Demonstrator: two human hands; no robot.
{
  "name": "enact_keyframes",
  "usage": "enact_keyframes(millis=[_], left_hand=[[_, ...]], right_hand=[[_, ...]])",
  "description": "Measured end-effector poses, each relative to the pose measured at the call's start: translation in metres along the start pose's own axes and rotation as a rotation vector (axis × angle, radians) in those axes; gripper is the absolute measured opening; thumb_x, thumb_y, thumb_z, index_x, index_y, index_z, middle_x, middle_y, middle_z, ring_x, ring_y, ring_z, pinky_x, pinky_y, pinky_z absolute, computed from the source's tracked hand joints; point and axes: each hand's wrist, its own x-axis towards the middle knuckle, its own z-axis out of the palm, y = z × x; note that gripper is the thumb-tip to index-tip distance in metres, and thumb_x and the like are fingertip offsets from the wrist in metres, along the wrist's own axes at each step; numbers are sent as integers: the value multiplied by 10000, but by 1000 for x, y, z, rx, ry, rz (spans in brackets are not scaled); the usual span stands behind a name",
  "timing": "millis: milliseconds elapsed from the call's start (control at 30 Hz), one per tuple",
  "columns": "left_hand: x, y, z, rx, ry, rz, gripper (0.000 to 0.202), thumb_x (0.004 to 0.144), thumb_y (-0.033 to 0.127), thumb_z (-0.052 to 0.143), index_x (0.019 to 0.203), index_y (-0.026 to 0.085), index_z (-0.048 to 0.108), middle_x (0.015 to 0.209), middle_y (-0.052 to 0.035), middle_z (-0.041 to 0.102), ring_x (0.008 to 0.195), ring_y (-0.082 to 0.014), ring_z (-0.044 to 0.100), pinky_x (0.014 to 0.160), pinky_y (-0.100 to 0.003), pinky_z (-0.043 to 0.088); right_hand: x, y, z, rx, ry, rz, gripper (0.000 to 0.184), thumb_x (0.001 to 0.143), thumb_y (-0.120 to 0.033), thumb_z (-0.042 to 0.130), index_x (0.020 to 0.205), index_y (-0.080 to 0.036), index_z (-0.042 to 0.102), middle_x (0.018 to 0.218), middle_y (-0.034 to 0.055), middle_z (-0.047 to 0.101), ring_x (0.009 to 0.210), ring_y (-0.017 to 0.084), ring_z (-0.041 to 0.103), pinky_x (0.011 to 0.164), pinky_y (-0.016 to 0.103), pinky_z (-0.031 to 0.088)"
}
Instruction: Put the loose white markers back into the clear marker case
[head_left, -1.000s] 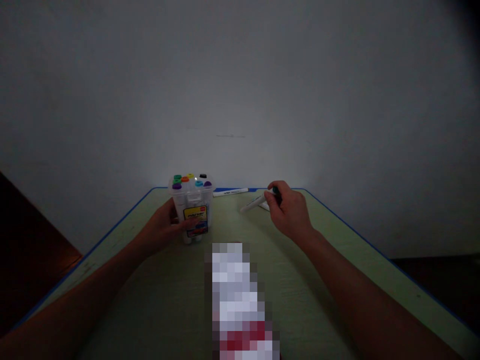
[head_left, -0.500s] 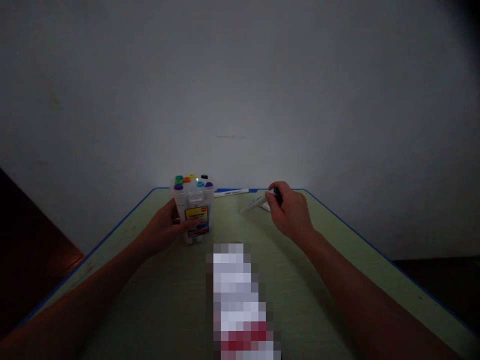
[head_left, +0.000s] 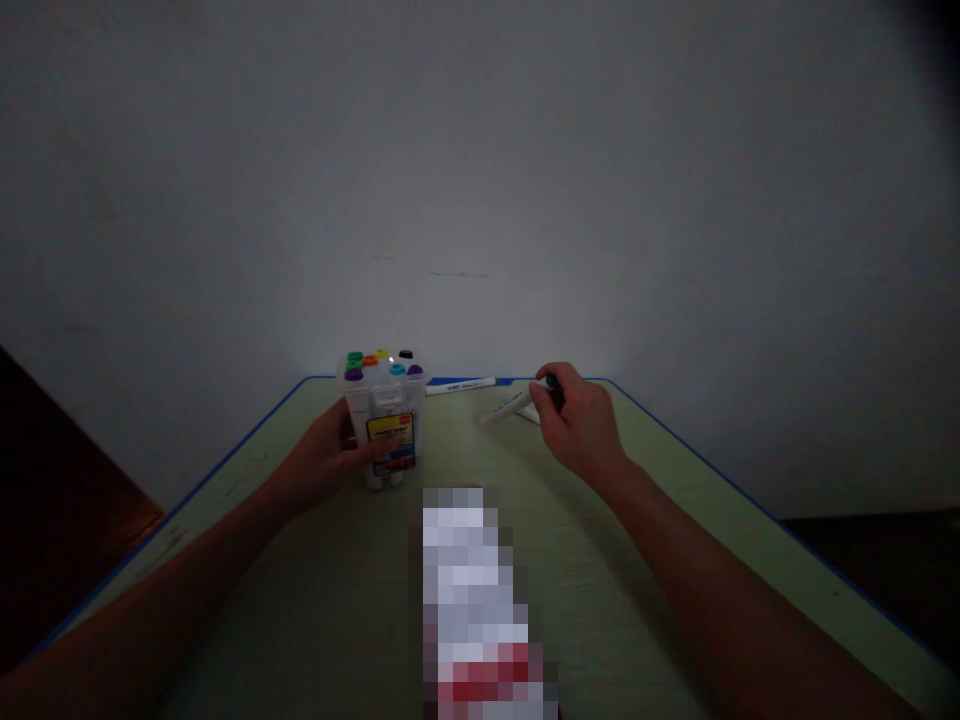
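Observation:
A clear plastic tub of markers (head_left: 386, 415) with several coloured caps on top stands on the green table (head_left: 300, 600). My left hand (head_left: 330, 455) is wrapped round the tub's left side and front. My right hand (head_left: 581, 420) is closed on a white marker with a dark cap (head_left: 514, 403), whose tip points left and lies low over the table. Another white marker (head_left: 527, 414) lies just under it.
A third marker (head_left: 461, 384) lies along the table's far blue edge against the grey wall. A blurred white and red object (head_left: 476, 600) sits on the table in front of me. The room is dim; dark floor shows past both side edges.

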Motion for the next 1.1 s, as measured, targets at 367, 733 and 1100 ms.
enact_keyframes(millis=[367, 733, 1100], left_hand=[[1, -1, 0, 28, 38, -15, 570, 638, 399, 729, 1124, 171, 536, 1131, -105, 662, 1010, -281, 638, 897, -474, 498], [0, -1, -1, 23, 46, -21, 565, 630, 389, 739, 1118, 186, 542, 1108, -86, 673, 982, -271, 651, 868, -445, 516], [-1, 1, 0, 19, 33, -12, 524, 650, 377, 727, 1101, 186, 541, 1113, -95, 670, 991, -271, 649, 873, -451, 512]], right_hand=[[1, 0, 1, -4, 12, 8, 179, 823, -300, 437, 871, -172, 553, 543, -8, 518, 482, 134, 445, 519, 258, 284], [1, -2, -1, 3, 10, 0, 172, 825, -294, 433, 867, -171, 546, 540, -10, 517, 465, 129, 438, 518, 256, 295], [0, -2, 0, 11, 3, 4, 196, 828, -306, 435, 872, -161, 558, 541, -10, 511, 466, 129, 426, 515, 261, 285]])
